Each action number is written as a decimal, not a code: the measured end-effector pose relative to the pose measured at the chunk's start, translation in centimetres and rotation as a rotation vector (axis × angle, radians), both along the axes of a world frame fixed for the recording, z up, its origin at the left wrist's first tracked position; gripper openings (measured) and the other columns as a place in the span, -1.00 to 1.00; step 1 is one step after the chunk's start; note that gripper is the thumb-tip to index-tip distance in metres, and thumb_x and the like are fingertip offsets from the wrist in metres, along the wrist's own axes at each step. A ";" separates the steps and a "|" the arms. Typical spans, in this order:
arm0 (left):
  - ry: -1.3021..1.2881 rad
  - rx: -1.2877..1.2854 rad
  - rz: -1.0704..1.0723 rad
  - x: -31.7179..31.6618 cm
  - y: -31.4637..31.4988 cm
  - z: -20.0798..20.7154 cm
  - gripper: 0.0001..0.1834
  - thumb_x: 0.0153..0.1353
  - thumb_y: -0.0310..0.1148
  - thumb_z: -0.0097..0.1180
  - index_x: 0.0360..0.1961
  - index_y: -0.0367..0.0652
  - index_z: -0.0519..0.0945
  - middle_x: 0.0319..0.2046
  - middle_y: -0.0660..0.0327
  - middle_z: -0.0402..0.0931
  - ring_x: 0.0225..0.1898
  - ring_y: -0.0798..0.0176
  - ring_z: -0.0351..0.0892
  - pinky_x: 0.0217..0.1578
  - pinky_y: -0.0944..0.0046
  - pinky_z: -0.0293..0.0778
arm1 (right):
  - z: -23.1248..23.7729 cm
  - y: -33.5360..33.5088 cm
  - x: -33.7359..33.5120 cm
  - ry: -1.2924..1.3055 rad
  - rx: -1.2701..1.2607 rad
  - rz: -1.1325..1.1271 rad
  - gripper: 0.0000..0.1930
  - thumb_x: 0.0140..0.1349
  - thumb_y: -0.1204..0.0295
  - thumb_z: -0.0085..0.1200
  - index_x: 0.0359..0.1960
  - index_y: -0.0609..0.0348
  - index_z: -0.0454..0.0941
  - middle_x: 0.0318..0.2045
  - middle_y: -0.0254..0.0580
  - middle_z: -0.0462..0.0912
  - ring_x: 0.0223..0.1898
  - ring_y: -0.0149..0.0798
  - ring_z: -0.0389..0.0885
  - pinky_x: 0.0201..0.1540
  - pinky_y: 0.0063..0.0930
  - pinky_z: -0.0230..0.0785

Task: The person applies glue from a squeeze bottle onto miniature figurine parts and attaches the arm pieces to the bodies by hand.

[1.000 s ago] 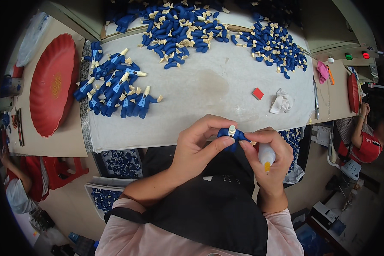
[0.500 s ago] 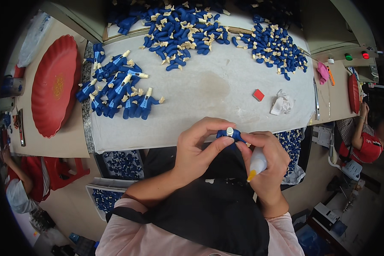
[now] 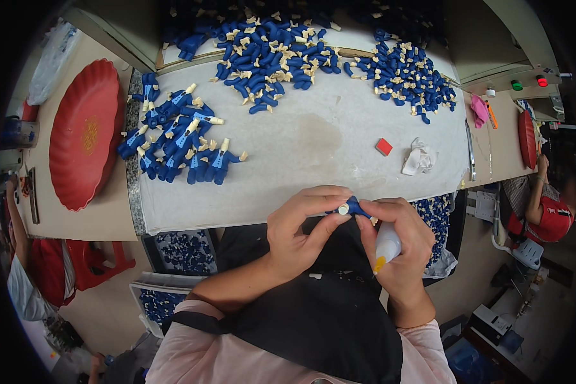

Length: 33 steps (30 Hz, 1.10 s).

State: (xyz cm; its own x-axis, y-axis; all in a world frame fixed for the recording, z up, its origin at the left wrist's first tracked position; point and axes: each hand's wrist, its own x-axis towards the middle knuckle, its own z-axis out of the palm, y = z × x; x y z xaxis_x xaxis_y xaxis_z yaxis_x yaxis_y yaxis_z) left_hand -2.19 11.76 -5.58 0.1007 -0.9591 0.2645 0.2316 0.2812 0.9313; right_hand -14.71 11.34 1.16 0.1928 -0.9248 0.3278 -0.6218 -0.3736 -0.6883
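Figurine (image 3: 354, 205), small, blue, with a pale round neck: it is held between both hands over the table's (image 3: 288, 163) near edge, and the clock below centres on it. The left hand (image 3: 301, 224), at eight o'clock, pinches it between thumb and fingers. The right hand (image 3: 403, 248), at four, nips its other end with thumb and forefinger, the remaining fingers curled round a white bottle (image 3: 388, 242) whose yellow nozzle points toward seven.

It looks light and fairly stiff, probably moulded plastic or rubber, with a matt skin that should not slip much. The thick blue sides seem the safest hold; the thin cream hands on similar bodies (image 3: 180, 139) at ten o'clock look easier to bend or snap.

Fingers cover most of the figurine, its lower part fades against the dark apron (image 3: 288, 320), and any glue at the joint is too small to tell. The bottle's far end is hidden, and the loose arms (image 3: 269, 61) at eleven vanish into shadow behind.
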 end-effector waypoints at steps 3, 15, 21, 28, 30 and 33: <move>-0.038 -0.024 -0.012 0.1 0.2 0.0 -0.81 -0.11 -0.65 0.12 -0.38 -0.35 0.49 -0.36 0.02 0.50 -0.32 0.17 0.52 -0.31 0.37 0.42 | -0.1 0.0 -0.3 0.023 -0.011 0.054 -0.73 -0.27 0.73 0.12 -0.43 0.31 0.45 -0.56 -0.11 0.48 -0.55 -0.18 0.46 -0.55 -0.49 0.30; -0.118 -0.010 0.009 -0.4 0.2 -0.5 -0.79 -0.13 -0.65 0.12 -0.38 -0.35 0.47 -0.38 0.02 0.49 -0.37 0.18 0.52 -0.36 0.38 0.41 | -1.1 -0.1 -0.8 -0.022 0.108 0.032 -0.79 -0.22 0.73 0.07 -0.47 0.31 0.44 -0.59 -0.11 0.45 -0.55 -0.15 0.44 -0.51 -0.47 0.27; -0.180 0.019 -0.003 -0.5 -0.2 -0.5 -0.79 -0.11 -0.64 0.11 -0.36 -0.33 0.47 -0.40 0.07 0.49 -0.39 0.21 0.50 -0.38 0.40 0.40 | -1.7 -0.3 -1.1 -0.030 0.185 -0.001 -0.86 -0.13 0.72 0.06 -0.48 0.31 0.42 -0.56 -0.15 0.48 -0.54 -0.34 0.46 -0.48 -0.64 0.25; -0.263 0.070 -0.009 -0.5 -0.6 -0.2 -0.79 -0.10 -0.65 0.08 -0.35 -0.30 0.47 -0.41 0.10 0.48 -0.41 0.25 0.50 -0.41 0.42 0.40 | -2.5 -0.7 -1.4 -0.092 0.312 -0.052 -0.82 -0.19 0.71 0.05 -0.47 0.29 0.43 -0.59 -0.14 0.48 -0.58 -0.31 0.48 -0.52 -0.58 0.27; -0.280 0.074 -0.011 -0.4 -0.7 -0.2 -0.79 -0.10 -0.65 0.08 -0.35 -0.30 0.47 -0.42 0.10 0.48 -0.42 0.25 0.50 -0.42 0.42 0.40 | -2.7 -0.7 -1.5 -0.122 0.355 -0.053 -0.82 -0.19 0.71 0.03 -0.47 0.29 0.42 -0.59 -0.15 0.50 -0.56 -0.35 0.50 -0.49 -0.61 0.29; -0.289 0.093 -0.020 -0.5 -0.8 -0.1 -0.80 -0.09 -0.65 0.06 -0.36 -0.30 0.47 -0.42 0.10 0.47 -0.43 0.25 0.50 -0.42 0.42 0.40 | -3.0 -0.8 -1.6 -0.137 0.373 -0.068 -0.82 -0.20 0.70 0.02 -0.47 0.29 0.43 -0.59 -0.16 0.51 -0.54 -0.36 0.51 -0.48 -0.61 0.29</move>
